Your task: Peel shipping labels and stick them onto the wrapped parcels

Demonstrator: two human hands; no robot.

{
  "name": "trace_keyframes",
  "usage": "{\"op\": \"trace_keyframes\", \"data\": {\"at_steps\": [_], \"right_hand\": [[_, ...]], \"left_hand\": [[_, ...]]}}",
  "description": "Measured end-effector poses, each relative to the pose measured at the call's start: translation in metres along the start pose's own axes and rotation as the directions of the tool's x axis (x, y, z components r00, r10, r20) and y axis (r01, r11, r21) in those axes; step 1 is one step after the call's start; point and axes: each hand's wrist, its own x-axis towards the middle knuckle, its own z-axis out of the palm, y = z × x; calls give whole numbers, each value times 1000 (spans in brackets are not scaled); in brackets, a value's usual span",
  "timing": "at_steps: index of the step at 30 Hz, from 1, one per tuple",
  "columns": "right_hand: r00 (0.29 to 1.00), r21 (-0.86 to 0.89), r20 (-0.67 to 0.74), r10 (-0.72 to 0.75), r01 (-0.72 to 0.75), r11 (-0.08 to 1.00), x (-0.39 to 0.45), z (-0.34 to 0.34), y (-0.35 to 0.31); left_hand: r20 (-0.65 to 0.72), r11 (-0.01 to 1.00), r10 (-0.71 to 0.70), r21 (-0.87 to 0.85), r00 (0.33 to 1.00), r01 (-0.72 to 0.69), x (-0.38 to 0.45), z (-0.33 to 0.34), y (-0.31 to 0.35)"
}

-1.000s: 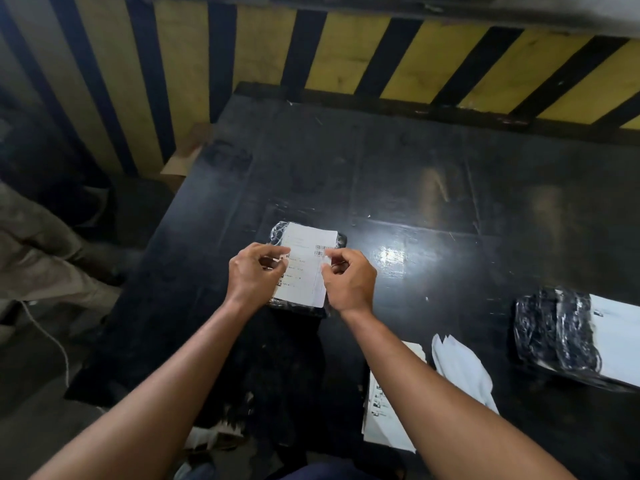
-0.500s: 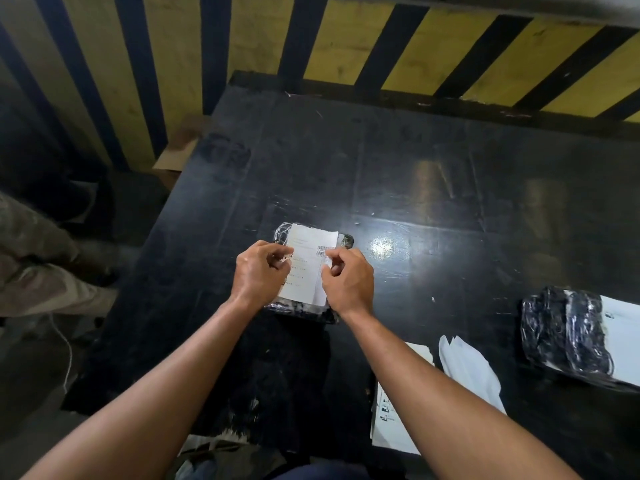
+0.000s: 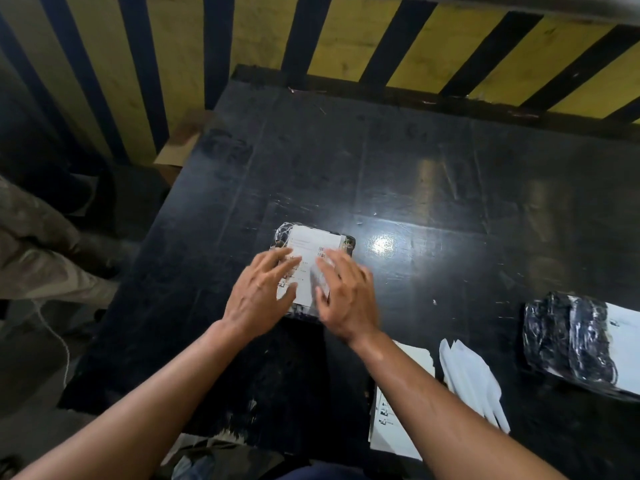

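Landmark taken as the parcel (image 3: 313, 271), black-wrapped, lying flat near the middle of the counter (image 3: 398, 174).

Nearest, at the near counter edge and right of the landmark: sheet stack of labels (image 3: 398, 431), partly under the right forearm, with a fan of blank white backing strips (image 3: 471, 386) just beside it. Risk noted: forearm sweeping back could drag the stack over the edge.

At the landmark: left hand (image 3: 258, 296) with fingers spread and straight, pressing flat on the left part of the label (image 3: 313, 245). Right hand (image 3: 346, 299) likewise spread, fingers apart, nothing clamped, resting on the right part; blurred, so probably mid-stroke. Label on top of the parcel, far end showing beyond the fingertips, near end hidden under both hands.

Judged step: smoothing the label down. Possible failures:
1. Crease or air bubble if strokes run inward from both sides; glossy wrap looks lumpy, so poor adhesion likely at folds.
2. Barcode wrinkled under the right fingertips, hence unreadable.
3. Label edge overhanging the parcel and sticking to the counter; edge alignment not visible under the hands.
4. Parcel sliding on the shiny counter under uneven pressure.

Far right of the landmark: 1 more wrapped parcel (image 3: 571, 341), white sheet on its right side, cut off by the frame. Behind the landmark: striped yellow-and-black wall (image 3: 363, 39).
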Motion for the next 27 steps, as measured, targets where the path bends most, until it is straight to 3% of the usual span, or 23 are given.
{"op": "trace_keyframes", "data": {"at_steps": [3,6,9,13,19,24,27], "right_hand": [[976,-12,219,-15,18,1000,6,7,-8],[948,-73,318,14,10,997,30,9,-11],[935,-111,354,32,8,994,54,7,-14],[926,-145,375,52,3,989,50,2,-3],[926,-199,337,170,-106,974,29,-9,24],[928,-176,371,31,37,984,29,-3,-8],[917,-183,396,48,28,983,23,0,-11]], "left_hand": [[45,1000,-15,-7,999,16,-10,11,-3],[38,1000,-9,-7,999,9,-11,14,-3],[23,1000,15,-3,1000,-15,-11,16,-5],[47,999,-53,-1,997,53,-12,10,-3],[70,998,-70,10,995,69,-13,7,-2],[74,998,-65,3,995,65,-12,8,-3],[84,998,-65,-1,994,66,-13,9,-6]]}}
